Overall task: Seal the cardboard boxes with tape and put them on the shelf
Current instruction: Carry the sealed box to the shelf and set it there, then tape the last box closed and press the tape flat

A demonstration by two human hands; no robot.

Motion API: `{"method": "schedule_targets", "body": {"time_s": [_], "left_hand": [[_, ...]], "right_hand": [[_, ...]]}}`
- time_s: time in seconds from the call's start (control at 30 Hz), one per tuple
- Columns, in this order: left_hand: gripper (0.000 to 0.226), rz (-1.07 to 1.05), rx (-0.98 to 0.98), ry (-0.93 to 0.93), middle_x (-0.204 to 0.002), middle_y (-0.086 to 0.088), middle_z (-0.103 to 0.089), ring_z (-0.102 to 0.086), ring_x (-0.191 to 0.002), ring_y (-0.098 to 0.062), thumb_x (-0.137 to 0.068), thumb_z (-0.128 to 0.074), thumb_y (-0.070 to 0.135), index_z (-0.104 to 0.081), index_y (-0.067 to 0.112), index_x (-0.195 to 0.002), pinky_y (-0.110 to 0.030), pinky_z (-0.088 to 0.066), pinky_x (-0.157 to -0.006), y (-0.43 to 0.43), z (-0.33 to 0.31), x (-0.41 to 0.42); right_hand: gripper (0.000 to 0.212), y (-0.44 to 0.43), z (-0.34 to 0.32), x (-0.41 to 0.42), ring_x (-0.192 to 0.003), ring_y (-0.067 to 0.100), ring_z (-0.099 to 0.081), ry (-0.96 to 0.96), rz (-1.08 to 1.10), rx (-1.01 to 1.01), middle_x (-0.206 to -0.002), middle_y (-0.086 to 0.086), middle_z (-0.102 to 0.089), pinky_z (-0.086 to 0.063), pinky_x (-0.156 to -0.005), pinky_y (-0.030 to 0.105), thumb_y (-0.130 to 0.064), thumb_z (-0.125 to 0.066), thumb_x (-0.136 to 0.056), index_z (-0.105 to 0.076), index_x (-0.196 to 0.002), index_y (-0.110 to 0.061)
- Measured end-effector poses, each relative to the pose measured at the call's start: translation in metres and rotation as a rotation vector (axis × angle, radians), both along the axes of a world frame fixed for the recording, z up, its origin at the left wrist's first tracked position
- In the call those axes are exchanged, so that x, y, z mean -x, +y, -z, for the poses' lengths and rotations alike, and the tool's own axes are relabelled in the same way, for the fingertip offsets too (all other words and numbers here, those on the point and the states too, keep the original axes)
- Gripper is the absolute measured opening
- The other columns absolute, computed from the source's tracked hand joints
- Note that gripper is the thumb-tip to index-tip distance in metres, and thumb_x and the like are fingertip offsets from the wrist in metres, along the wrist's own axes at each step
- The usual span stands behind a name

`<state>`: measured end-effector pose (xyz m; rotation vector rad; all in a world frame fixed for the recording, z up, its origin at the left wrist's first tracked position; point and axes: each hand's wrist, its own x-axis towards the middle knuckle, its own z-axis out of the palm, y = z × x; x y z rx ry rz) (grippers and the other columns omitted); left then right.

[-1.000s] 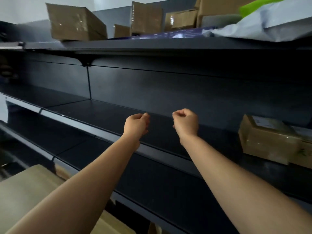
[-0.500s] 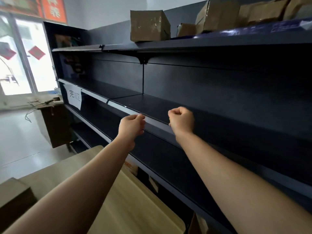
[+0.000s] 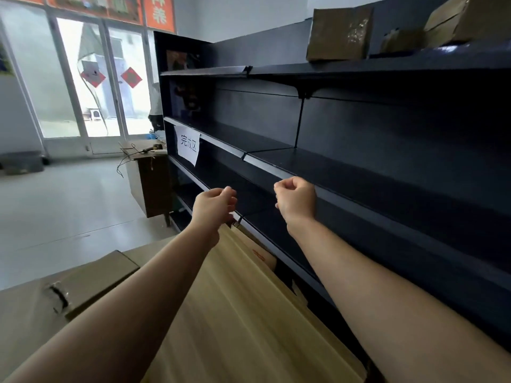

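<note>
head | one view, worn high | faces forward-down along shelf [image 3: 359, 172] | hands close ahead

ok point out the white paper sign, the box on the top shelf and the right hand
white paper sign [image 3: 188, 145], head view, middle of the sheet
box on the top shelf [image 3: 338, 33], head view, its front face
right hand [image 3: 296, 199], head view, back of the closed fist
</note>
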<state>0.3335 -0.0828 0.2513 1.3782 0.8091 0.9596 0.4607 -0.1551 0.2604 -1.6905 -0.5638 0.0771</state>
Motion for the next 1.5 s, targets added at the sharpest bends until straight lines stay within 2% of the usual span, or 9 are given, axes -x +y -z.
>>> {"method": "schedule_targets", "body": {"time_s": [0.17,0.3,0.43,0.53,0.67,1.07,1.17,1.3,1.5], "left_hand": [[0.022,-0.059,0.024,0.002,-0.088,-0.007,-0.064,-0.059,-0.081,-0.019,-0.098,-0.051,0.025,-0.068,0.011,-0.092,-0.03,-0.05,-0.071,0.028,0.011,0.041],[0.026,-0.12,0.046,0.008,-0.09,-0.008,-0.062,-0.058,-0.084,-0.019,-0.099,-0.049,0.025,-0.067,0.006,-0.101,-0.03,-0.05,-0.075,0.046,0.021,0.071],[0.025,-0.192,0.07,0.018,-0.094,-0.011,-0.062,-0.058,-0.088,-0.022,-0.1,-0.048,0.023,-0.066,0.008,-0.096,-0.033,-0.05,-0.081,0.06,0.028,0.097],[0.029,-0.275,0.089,0.058,-0.102,-0.013,-0.064,-0.061,-0.097,-0.025,-0.1,-0.048,0.025,-0.065,0.003,-0.111,-0.035,-0.053,-0.085,0.076,0.035,0.117],[0.031,-0.376,0.109,0.075,-0.1,-0.011,-0.065,-0.062,-0.099,-0.026,-0.099,-0.049,0.025,-0.064,0.002,-0.113,-0.041,-0.053,-0.092,0.095,0.044,0.141],[0.021,-0.648,0.21,0.092,-0.097,-0.011,-0.064,-0.059,-0.092,-0.024,-0.099,-0.049,0.021,-0.065,0.011,-0.092,-0.041,-0.051,-0.089,0.132,0.087,0.205],[0.021,-0.687,0.239,0.097,-0.095,-0.011,-0.062,-0.057,-0.089,-0.024,-0.099,-0.048,0.019,-0.064,0.006,-0.098,-0.04,-0.05,-0.087,0.141,0.1,0.22],[0.022,-0.72,0.278,0.127,-0.094,-0.012,-0.063,-0.058,-0.089,-0.025,-0.099,-0.049,0.021,-0.064,0.011,-0.086,-0.04,-0.05,-0.084,0.158,0.124,0.239],[0.025,-0.742,0.344,0.168,-0.08,-0.007,-0.062,-0.056,-0.082,-0.023,-0.098,-0.053,0.022,-0.061,0.016,-0.076,-0.037,-0.047,-0.078,0.182,0.161,0.256]], "right_hand": [[0.022,0.035,0.009,0.037,-0.079,0.025,-0.069,0.026,-0.079,0.017,-0.076,-0.002,-0.067,-0.059,-0.078,0.045,-0.017,-0.061,-0.09,-0.059,-0.07,-0.023],[0.022,0.062,0.017,0.063,-0.081,0.028,-0.07,0.033,-0.156,0.044,-0.075,-0.001,-0.067,-0.059,-0.079,0.048,-0.018,-0.061,-0.088,-0.059,-0.067,-0.024],[0.021,0.093,0.025,0.086,-0.08,0.03,-0.07,0.03,-0.239,0.074,-0.073,-0.002,-0.067,-0.059,-0.076,0.05,-0.021,-0.062,-0.086,-0.058,-0.066,-0.025],[0.021,0.115,0.032,0.1,-0.081,0.029,-0.07,0.023,-0.32,0.088,-0.074,-0.002,-0.067,-0.059,-0.077,0.047,-0.021,-0.062,-0.088,-0.058,-0.067,-0.026],[0.022,0.142,0.042,0.117,-0.084,0.027,-0.069,0.009,-0.419,0.114,-0.079,0.0,-0.067,-0.059,-0.076,0.041,-0.02,-0.061,-0.091,-0.057,-0.07,-0.026],[0.012,0.208,0.082,0.165,-0.086,0.024,-0.067,-0.02,-0.633,0.214,-0.086,0.001,-0.067,-0.049,-0.065,0.028,-0.019,-0.059,-0.092,-0.061,-0.081,-0.021],[0.018,0.221,0.096,0.176,-0.085,0.025,-0.066,-0.023,-0.66,0.25,-0.085,0.002,-0.066,-0.052,-0.068,0.031,-0.019,-0.058,-0.093,-0.058,-0.075,-0.022],[0.01,0.238,0.116,0.189,-0.084,0.021,-0.063,-0.026,-0.693,0.311,-0.088,0.002,-0.067,-0.054,-0.071,0.033,-0.02,-0.057,-0.094,-0.062,-0.085,-0.019],[0.009,0.264,0.149,0.2,-0.076,0.015,-0.055,-0.025,-0.696,0.406,-0.082,-0.002,-0.062,-0.04,-0.057,0.023,-0.021,-0.059,-0.094,-0.064,-0.089,-0.016]]}}
